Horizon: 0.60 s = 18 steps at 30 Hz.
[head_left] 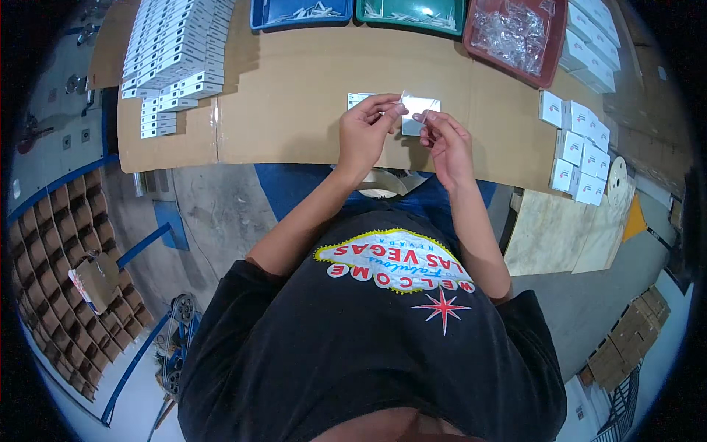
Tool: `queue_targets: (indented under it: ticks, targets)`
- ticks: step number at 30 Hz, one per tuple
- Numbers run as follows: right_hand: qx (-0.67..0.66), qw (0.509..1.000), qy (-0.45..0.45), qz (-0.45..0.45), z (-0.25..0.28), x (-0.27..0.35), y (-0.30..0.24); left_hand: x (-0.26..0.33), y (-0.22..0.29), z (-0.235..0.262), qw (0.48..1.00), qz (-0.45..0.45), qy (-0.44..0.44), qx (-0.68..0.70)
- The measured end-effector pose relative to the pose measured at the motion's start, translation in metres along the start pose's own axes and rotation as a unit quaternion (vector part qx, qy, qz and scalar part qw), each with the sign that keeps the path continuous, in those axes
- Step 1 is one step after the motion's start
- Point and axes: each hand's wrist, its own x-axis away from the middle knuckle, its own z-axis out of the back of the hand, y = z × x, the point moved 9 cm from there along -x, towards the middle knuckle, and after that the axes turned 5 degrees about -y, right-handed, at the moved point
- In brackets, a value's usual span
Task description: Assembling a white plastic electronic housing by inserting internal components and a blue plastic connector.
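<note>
Over the cardboard-covered table, my left hand point(367, 131) pinches a small clear plastic piece point(403, 96) between thumb and fingers. It looks like the packets in the red tray, but its exact kind is too small to make out. Close by on the right, my right hand point(448, 144) has thumb and forefinger pinched together; whatever is between them is too small to name. Under the fingertips lies a white box or card point(430, 105), partly covered by both hands. Another white printed piece point(356, 99) shows behind my left hand.
Stacked white boxes point(173, 51) fill the table's left. Along the far edge stand a blue tray point(300, 24) and a green tray point(412, 28) with slim white pieces, and a red tray point(508, 65) of clear packets. More white boxes point(582, 144) sit at right, beside a reel point(617, 180).
</note>
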Motion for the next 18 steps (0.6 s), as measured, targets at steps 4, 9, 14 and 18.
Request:
queue_targets:
  ticks: [4,9,14,18]
  targets:
    - [0.052,0.998,0.024,0.005,-0.009,0.002,-0.008,-0.002,-0.007,0.005,1.0,0.012,-0.001,-0.011]
    - [0.153,0.987,0.036,0.025,-0.001,-0.003,-0.011,-0.005,-0.004,0.005,0.995,-0.001,0.015,-0.094]
    - [0.131,0.991,0.018,0.003,-0.004,-0.002,-0.004,-0.008,-0.022,0.012,0.997,0.078,0.011,-0.024]
    - [0.128,0.991,0.031,-0.003,-0.002,-0.003,-0.001,-0.003,-0.025,0.017,0.996,0.084,0.04,0.004]
